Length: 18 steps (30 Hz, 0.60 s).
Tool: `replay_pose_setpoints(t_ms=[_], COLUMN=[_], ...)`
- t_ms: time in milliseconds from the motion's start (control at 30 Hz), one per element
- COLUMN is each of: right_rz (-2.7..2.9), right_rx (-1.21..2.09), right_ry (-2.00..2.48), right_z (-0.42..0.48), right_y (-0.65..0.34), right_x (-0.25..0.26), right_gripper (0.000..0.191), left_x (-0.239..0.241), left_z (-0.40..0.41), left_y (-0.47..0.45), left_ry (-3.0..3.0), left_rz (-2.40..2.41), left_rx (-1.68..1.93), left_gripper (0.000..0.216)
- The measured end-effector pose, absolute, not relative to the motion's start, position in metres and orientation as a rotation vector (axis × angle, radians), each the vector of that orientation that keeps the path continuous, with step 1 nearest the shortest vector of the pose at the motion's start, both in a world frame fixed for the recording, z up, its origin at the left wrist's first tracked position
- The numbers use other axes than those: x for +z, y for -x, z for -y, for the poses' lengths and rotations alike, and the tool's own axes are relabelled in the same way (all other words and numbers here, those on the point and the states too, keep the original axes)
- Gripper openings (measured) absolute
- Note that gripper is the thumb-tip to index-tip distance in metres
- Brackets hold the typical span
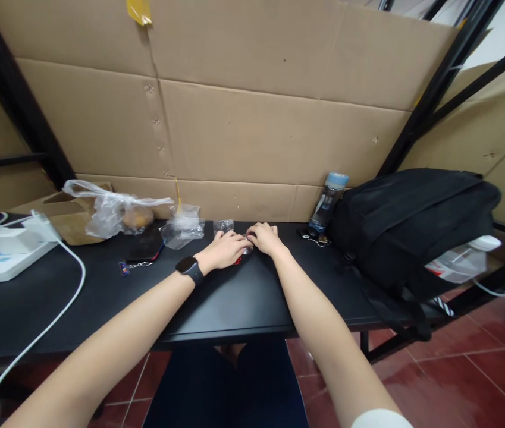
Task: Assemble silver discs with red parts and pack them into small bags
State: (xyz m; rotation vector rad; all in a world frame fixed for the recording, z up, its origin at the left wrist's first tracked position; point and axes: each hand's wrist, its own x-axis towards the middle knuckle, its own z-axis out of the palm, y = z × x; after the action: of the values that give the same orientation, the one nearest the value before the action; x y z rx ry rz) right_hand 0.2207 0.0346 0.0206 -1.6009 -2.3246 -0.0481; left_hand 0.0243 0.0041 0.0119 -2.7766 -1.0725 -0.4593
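The left hand (228,248) and right hand (264,238) meet at a small red-and-clear item (247,249), grip unclear, near the table's (238,303) back edge; room stretches toward its front edge.

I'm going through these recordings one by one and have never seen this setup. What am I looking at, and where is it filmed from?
There is no machine here: one person works with two bare hands. The single picture comes from a camera worn on the head, looking forward and down, so the forearms reach away from you.

The left hand, with a dark watch on its wrist, and the right hand meet at a small clear and red item. The fingers mostly hide it, so I can't tell what it is or how firmly it is held.

On the black table, a tied plastic bag lies to the left; a blue-capped bottle and black backpack are to the right.
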Motion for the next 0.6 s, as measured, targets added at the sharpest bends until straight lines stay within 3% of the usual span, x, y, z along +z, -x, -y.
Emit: replay_pose_setpoints(t_ms=[100, 367, 600], right_rz=[2.294, 2.338, 2.329], right_rx=[-0.101, -0.124, -0.165], right_ry=[1.612, 1.624, 1.622], right_z=[-0.039, -0.046, -0.045], right_y=[-0.221, -0.222, -0.217], right_x=[0.019, 0.017, 0.014], right_gripper=[0.028, 0.019, 0.018], left_x=[0.016, 0.033, 0.039], left_z=[-0.008, -0.025, -0.028], left_y=[-0.033, -0.058, -0.053], left_ry=[2.770, 2.645, 2.613], left_rz=[1.051, 1.036, 1.047], left_rx=[-0.409, -0.277, -0.376], left_gripper=[0.037, 0.017, 0.019])
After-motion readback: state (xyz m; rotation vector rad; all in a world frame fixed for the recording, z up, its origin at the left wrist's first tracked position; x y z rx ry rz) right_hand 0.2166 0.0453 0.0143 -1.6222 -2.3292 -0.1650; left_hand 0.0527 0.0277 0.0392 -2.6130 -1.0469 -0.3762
